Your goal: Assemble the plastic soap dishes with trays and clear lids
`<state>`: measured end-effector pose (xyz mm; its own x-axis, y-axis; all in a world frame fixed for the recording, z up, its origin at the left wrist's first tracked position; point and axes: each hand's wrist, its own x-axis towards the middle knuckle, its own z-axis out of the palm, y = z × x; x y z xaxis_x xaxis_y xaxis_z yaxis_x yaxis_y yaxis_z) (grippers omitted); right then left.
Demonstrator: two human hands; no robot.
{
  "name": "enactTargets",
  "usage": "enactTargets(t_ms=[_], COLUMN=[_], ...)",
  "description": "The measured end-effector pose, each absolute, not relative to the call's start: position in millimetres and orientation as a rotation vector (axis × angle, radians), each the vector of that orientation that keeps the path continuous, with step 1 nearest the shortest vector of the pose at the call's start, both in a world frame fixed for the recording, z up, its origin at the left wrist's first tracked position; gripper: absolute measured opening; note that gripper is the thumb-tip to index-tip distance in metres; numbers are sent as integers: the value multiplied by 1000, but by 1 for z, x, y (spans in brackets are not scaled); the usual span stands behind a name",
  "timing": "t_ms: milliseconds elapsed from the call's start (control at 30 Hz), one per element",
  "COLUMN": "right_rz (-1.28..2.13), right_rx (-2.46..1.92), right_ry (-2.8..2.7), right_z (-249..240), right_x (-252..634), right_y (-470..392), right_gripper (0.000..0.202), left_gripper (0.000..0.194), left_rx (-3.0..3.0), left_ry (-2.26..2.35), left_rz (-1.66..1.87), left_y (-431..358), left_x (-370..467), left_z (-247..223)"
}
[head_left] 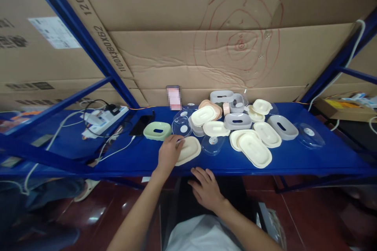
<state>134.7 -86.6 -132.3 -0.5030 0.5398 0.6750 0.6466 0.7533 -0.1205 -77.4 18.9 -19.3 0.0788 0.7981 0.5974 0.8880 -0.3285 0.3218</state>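
Cream tray (188, 150) under left hand (168, 153) (fingers curled); right hand (207, 190) flat.

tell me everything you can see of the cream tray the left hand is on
The cream tray is a rounded oblong piece, matte like plastic, with a raised rim around a shallow flat middle. It lies flat near the front edge of the blue shelf, apart from the main pile. The left hand rests on its left end, fingers curled over the far edge. A clear lid sits just behind it; whether they touch I cannot tell.
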Motion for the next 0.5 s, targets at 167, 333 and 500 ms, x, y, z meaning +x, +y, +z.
enactTargets(t_ms=[167,333,500], right_rz=[-200,-220,-253], right_rx=[-853,-837,-850], right_ry=[-2192,-2208,-2205], right_z=[-131,-128,-128], right_x=[136,137,135], right_y=[-86,-85,-84], right_gripper=[31,30,27], left_gripper=[13,14,23], left_rx=[-2180,-2241,-2410], left_ry=[-1723,-1660,-1504], left_rz=[-1187,-1160,-1052], left_y=[37,67,88], left_x=[-55,-19,31], left_z=[-4,5,10])
